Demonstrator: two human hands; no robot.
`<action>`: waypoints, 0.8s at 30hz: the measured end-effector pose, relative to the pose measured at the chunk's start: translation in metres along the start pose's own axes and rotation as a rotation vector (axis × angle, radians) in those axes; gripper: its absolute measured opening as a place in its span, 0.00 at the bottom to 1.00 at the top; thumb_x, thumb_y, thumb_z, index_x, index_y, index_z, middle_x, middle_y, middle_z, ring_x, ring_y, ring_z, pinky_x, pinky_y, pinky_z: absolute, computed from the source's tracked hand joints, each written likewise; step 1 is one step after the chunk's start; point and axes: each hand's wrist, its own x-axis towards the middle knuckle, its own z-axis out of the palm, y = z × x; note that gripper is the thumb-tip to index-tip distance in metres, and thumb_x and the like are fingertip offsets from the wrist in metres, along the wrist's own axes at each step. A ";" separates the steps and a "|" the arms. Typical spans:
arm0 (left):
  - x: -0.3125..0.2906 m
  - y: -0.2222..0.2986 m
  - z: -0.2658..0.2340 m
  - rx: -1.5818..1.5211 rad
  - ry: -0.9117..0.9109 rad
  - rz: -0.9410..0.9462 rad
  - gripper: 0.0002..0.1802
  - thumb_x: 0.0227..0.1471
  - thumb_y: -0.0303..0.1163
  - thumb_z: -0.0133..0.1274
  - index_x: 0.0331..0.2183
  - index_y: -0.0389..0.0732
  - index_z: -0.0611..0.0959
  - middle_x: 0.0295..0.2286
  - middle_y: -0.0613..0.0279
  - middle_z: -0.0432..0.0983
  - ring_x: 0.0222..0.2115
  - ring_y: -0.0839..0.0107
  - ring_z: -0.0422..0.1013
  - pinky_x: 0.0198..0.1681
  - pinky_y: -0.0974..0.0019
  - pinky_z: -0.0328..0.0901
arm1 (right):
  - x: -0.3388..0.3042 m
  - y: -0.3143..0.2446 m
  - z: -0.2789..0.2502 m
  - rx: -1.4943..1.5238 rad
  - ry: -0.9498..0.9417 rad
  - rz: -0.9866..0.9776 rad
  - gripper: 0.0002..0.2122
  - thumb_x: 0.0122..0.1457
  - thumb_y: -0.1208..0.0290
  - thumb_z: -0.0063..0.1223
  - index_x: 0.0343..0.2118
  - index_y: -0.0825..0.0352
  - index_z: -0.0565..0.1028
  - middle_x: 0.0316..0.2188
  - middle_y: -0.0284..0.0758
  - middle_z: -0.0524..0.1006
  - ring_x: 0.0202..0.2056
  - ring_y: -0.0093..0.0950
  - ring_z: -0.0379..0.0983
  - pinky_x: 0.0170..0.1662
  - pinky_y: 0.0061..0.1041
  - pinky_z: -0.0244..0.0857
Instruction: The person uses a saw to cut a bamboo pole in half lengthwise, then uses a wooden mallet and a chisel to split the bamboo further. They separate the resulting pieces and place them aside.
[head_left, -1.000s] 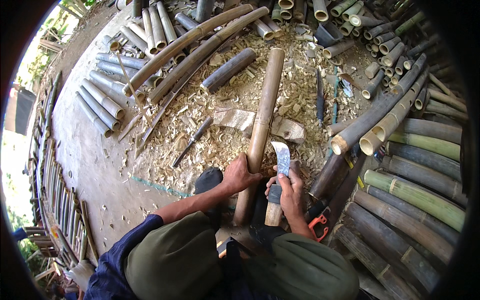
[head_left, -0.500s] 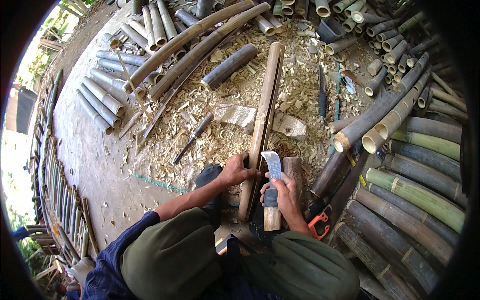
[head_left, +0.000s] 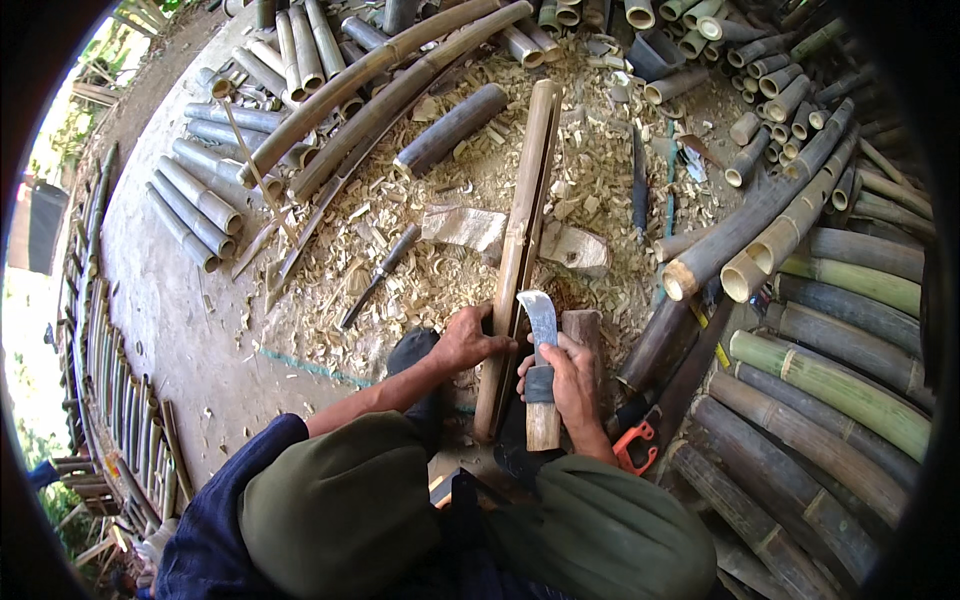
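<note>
A long split bamboo pole [head_left: 520, 225] leans away from me, its near end between my legs, a dark slot running along its right side. My left hand [head_left: 468, 341] is closed around its lower part, thumb across the top. Just to the right, my right hand [head_left: 568, 378] grips a hooked knife [head_left: 541, 325] with a curved grey blade, black wrapping and a pale wooden handle end. The blade points up and away, close beside the pole. Under the pole's middle lies a pale carved wooden block [head_left: 462, 228], among wood chips.
A straight knife [head_left: 382, 275] lies on the chips at left, and another dark blade [head_left: 639, 185] at right. A wooden stump [head_left: 582, 330] stands behind my right hand. An orange saw handle [head_left: 636, 446] is beside my right knee. Bamboo pieces [head_left: 805, 370] are stacked at right.
My right hand and the hooked knife have moved slightly forward along the pole. My left hand keeps its hold on the bamboo. The whole view has shifted a little.
</note>
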 end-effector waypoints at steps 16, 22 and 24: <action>-0.001 -0.022 -0.002 0.026 0.006 0.001 0.26 0.45 0.39 0.71 0.43 0.33 0.85 0.32 0.52 0.85 0.34 0.66 0.79 0.41 0.57 0.73 | 0.055 -0.011 0.012 -0.111 -0.016 -0.081 0.09 0.66 0.71 0.45 0.40 0.72 0.73 0.21 0.42 0.79 0.17 0.31 0.77 0.20 0.30 0.73; -0.034 0.003 0.005 -0.011 -0.113 -0.086 0.26 0.43 0.37 0.74 0.43 0.34 0.84 0.35 0.50 0.85 0.38 0.63 0.81 0.46 0.58 0.72 | 0.026 -0.018 0.005 0.012 0.046 -0.047 0.08 0.66 0.72 0.45 0.40 0.71 0.73 0.21 0.43 0.79 0.16 0.32 0.77 0.19 0.30 0.72; -0.034 0.006 0.002 0.031 -0.100 -0.097 0.26 0.43 0.36 0.74 0.42 0.34 0.84 0.35 0.51 0.85 0.38 0.63 0.81 0.46 0.58 0.72 | 0.033 -0.020 0.011 0.032 0.050 -0.030 0.08 0.66 0.72 0.45 0.40 0.72 0.73 0.21 0.43 0.79 0.16 0.32 0.77 0.18 0.30 0.72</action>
